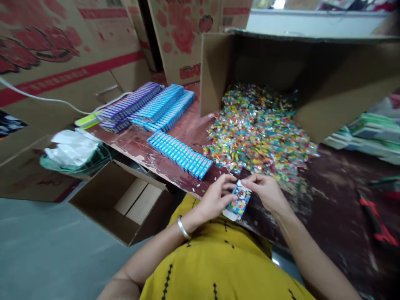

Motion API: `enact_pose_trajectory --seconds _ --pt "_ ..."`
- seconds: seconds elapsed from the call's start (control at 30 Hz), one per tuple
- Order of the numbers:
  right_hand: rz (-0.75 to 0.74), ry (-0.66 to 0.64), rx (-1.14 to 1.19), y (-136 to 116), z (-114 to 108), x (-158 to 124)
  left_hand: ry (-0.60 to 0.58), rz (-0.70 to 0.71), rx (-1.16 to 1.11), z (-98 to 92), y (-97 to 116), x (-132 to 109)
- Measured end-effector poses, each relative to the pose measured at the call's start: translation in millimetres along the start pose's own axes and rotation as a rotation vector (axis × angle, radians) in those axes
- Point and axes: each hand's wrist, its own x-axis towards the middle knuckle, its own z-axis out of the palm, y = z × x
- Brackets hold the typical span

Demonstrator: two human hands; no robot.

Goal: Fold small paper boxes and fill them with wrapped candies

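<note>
Between my hands, over the table's front edge, is a small blue printed carton [242,199] with a white flap hanging out at its lower end. My left hand [218,196] grips the carton's left side, thumb toward the front. At the top end, the fingers of my right hand [264,189] pinch the carton's upper edge. Just beyond my hands lies a heap of small candies in shiny wrappers [259,133], spilling from a cardboard box on its side [215,75]. A row of small blue cartons [181,154] stands to the left of the heap.
Purple cartons [128,106] and stacked blue cartons [164,106] sit farther left. Red-handled pliers [376,221] lie at right, near green-and-white packs [375,131]. Below the table's left edge are an open cardboard box [100,200] and a green basket of white material [71,146].
</note>
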Motion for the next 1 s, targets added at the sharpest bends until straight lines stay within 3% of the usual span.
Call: enact_pose_trajectory --seconds 0.1,0.3,0.57,0.8,0.93,1.0 --pt "-0.024 -0.006 -0.034 -2 1 0 -0.008 -0.026 -0.031 -1.3 -3 3" --pt "-0.166 0.103 -0.039 3 12 -15 0.038 -0.014 -0.141 -1.9 -8 5" --pt "-0.1 0.064 0.168 24 14 -26 0.058 0.016 -0.098 -1.5 -5 9" --pt "-0.211 0.094 0.139 22 19 -26 0.101 0.035 -0.092 1.8 -7 6" --pt "-0.211 0.021 0.015 23 2 -21 0.075 -0.051 -0.105 -0.8 -6 6" --pt "-0.211 0.089 -0.167 26 -21 -14 0.091 -0.085 -0.101 -3.8 -6 7"
